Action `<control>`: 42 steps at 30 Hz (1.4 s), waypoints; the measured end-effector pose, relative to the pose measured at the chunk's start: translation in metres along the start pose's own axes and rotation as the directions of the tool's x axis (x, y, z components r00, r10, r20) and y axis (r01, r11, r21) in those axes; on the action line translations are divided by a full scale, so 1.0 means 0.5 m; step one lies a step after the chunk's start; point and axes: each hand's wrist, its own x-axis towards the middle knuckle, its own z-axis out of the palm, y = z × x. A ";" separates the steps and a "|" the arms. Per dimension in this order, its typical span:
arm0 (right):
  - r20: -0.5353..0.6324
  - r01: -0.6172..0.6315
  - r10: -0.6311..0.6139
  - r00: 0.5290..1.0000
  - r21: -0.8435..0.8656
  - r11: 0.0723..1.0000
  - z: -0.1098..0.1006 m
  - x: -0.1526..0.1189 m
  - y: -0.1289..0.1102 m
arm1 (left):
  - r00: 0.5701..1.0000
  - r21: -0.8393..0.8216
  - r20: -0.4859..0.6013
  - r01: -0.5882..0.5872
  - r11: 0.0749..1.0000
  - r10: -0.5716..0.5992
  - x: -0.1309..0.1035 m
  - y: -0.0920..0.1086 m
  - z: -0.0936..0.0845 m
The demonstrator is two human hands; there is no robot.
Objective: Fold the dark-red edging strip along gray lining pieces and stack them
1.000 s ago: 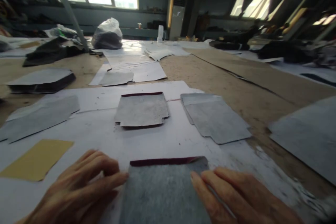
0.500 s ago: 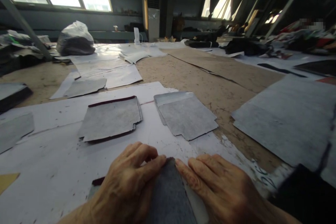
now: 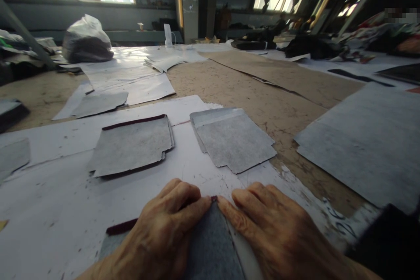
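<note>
At the bottom centre lies a grey fabric piece, its far tip showing a small dark red bit between my two thumbs. My left hand is closed, thumb and fingertips pinching the left side of that tip. From the right my right hand presses its thumb and curled fingers at the same tip. Under my left wrist another grey piece with a dark red folded edge sticks out. Beyond the hands lie a grey stack with a dark red strip and a second grey stack.
White paper covers the near table over brown board. A large grey sheet lies at the right. Farther back are a filled plastic bag, loose papers and dark fabric.
The view has shifted slightly. A dark red bit now shows at the tip between my thumbs, and more of the red-edged piece is visible beside my left hand.
</note>
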 end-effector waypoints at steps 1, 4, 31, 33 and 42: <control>-0.003 -0.001 0.001 1.000 -0.004 1.000 -0.001 0.000 0.001 | 1.000 -0.007 0.007 0.003 1.000 -0.003 0.000 0.000 0.000; -0.002 0.005 -0.005 1.000 0.007 1.000 -0.003 0.002 0.003 | 1.000 -0.014 0.014 0.006 1.000 -0.006 -0.003 -0.001 0.003; -0.147 -0.152 0.176 0.973 0.163 0.975 0.006 0.001 0.006 | 0.995 0.174 0.101 -0.029 0.984 0.011 0.008 0.023 -0.014; -0.147 -0.165 0.188 0.971 0.156 0.974 0.008 0.003 0.003 | 0.989 0.193 0.133 -0.090 0.977 0.065 0.012 0.026 -0.021; -0.105 -0.240 0.275 0.956 0.266 0.934 -0.002 0.002 0.014 | 0.984 0.038 0.012 0.180 0.983 -0.181 -0.014 -0.007 0.003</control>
